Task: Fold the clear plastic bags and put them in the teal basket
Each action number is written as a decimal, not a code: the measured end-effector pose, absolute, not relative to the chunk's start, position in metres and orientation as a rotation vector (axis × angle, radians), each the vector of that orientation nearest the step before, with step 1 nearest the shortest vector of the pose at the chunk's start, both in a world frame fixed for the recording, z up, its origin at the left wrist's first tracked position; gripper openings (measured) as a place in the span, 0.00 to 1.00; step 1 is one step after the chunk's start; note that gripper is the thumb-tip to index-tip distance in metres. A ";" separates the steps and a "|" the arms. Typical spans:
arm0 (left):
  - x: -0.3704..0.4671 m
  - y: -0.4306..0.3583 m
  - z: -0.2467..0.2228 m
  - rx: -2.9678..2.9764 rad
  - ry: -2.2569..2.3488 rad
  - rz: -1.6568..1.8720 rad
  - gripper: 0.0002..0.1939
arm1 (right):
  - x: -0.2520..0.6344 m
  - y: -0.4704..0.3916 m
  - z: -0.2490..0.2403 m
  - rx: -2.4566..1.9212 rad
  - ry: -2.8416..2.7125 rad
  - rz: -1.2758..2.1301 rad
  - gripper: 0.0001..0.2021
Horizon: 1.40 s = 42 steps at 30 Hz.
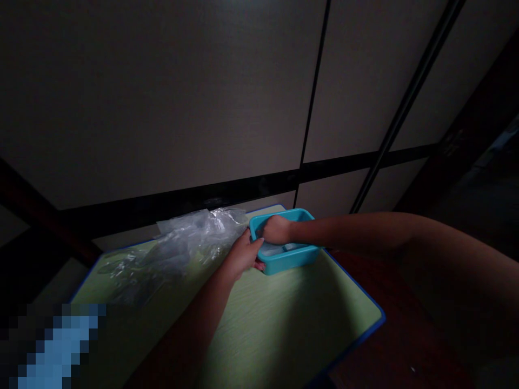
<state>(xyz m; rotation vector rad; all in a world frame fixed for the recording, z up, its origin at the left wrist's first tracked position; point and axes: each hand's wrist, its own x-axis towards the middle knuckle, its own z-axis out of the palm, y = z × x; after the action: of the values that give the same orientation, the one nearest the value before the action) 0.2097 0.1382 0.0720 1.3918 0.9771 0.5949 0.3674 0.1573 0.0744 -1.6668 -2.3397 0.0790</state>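
A turquoise plastic basket (290, 262) stands on the yellow-green tabletop (259, 324). My left hand (243, 252) grips its left end, thumb over the rim and fingers down the outer wall. Reaching in over the right side, my right hand (278, 230) is inside the basket with its fingers curled. Those fingertips are hidden, so what they hold, if anything, does not show. Something pale and clear, perhaps plastic film, lies in the basket below the right hand. Left of my left hand, crumpled clear plastic bags (178, 246) are spread over the table.
Tall panelled cabinet doors (182, 108) with black strips rise right behind the table. A blue edge (383, 317) runs round the tabletop. Dark reddish floor (405, 329) shows to the right. A pixelated blue patch (60, 346) covers the lower left corner.
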 end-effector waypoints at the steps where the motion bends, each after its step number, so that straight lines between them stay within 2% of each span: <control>1: 0.210 0.139 0.072 1.385 0.974 0.594 0.22 | 0.367 0.158 0.078 -1.688 -2.372 0.075 0.11; 5: 0.210 0.140 0.069 1.337 0.951 0.602 0.23 | 0.372 0.154 0.102 -1.766 -2.572 -0.039 0.06; 10: 0.210 0.141 0.069 1.389 0.983 0.564 0.19 | 0.386 0.139 0.118 -1.667 -2.709 0.035 0.12; 14: 0.209 0.140 0.073 1.454 1.016 0.500 0.17 | 0.389 0.129 0.108 -1.500 -2.894 0.100 0.16; 23: 0.209 0.140 0.072 1.491 1.011 0.485 0.17 | 0.384 0.130 0.100 -1.411 -3.147 0.017 0.17; 31: 0.208 0.138 0.075 1.486 1.037 0.476 0.19 | 0.384 0.133 0.100 -1.400 -3.138 -0.057 0.16; 35: 0.207 0.137 0.077 1.482 1.048 0.482 0.20 | 0.384 0.137 0.095 -1.346 -3.142 -0.096 0.13; 42: 0.207 0.138 0.075 1.477 1.035 0.467 0.20 | 0.390 0.139 0.090 -1.302 -3.151 0.071 0.15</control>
<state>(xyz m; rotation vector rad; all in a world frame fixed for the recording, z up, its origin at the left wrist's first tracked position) 0.2072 0.1381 0.0754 1.4770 1.0354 0.4673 0.3899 0.1389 0.0901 -1.3016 -3.1509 0.0710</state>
